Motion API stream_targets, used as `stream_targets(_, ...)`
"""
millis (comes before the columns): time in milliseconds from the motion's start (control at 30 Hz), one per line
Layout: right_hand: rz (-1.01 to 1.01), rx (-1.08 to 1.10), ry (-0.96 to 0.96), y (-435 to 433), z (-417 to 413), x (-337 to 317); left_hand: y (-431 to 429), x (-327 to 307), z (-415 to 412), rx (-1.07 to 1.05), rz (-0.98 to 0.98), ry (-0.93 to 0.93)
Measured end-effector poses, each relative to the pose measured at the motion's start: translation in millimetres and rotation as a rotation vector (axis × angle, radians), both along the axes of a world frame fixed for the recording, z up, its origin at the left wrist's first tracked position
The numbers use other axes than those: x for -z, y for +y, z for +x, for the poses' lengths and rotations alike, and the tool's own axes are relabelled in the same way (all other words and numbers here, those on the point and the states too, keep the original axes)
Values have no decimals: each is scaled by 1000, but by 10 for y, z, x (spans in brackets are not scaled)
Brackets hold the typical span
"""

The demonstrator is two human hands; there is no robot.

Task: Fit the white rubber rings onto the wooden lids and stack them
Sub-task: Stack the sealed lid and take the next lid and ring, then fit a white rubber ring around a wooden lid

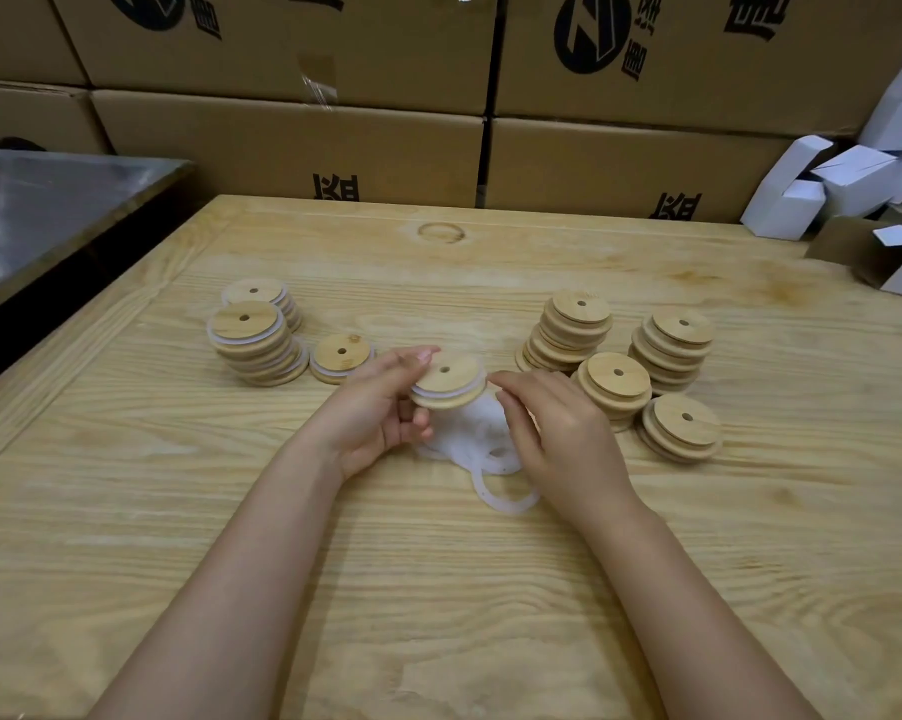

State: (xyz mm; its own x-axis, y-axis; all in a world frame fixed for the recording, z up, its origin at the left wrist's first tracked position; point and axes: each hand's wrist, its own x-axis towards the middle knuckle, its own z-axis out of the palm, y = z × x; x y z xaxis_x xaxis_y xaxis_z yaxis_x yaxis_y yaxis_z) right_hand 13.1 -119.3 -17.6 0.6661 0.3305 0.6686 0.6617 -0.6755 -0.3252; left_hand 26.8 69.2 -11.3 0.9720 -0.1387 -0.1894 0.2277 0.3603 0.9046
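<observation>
Head cam, angled fwd and down, close over table (490,589).

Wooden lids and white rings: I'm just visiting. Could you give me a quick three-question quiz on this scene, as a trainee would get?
1. True or false: the left hand holds a wooden lid with a white ring round it.
2. Where does the loose pile of rings lie? A) on the table, below the held lid; B) on a cardboard box; C) on top of a stack.
3. Fill in: the stacks with rings fitted stand on the person's ____ side; the bare stacks stand opposite.
Key: 1 true; 2 A; 3 left.
</observation>
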Motion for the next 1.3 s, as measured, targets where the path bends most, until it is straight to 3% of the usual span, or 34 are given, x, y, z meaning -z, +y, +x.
stream_targets(167,26,28,94,-7,3,35,156,18,29,-189,-77,-102)
stream_targets(333,-1,9,126,-6,4,39,212,85,91,-510,195,-197)
stream_targets(567,5,-8,140,1,-9,27,366,276,171,-701,699,-164)
stream_targets(967,10,10,143,-29,-22,-18,334,270,156,-775,1027,-161)
stream_targets(1067,23,119,74,-46,2,-36,344,267,161,-767,1050,-154)
stream_targets(1200,14,452,-14,-171,82,-50,277,247,97,-763,1043,-271)
stream_targets(1300,-84,658,92,-280,141,-23,237,245,73,-728,1038,-405)
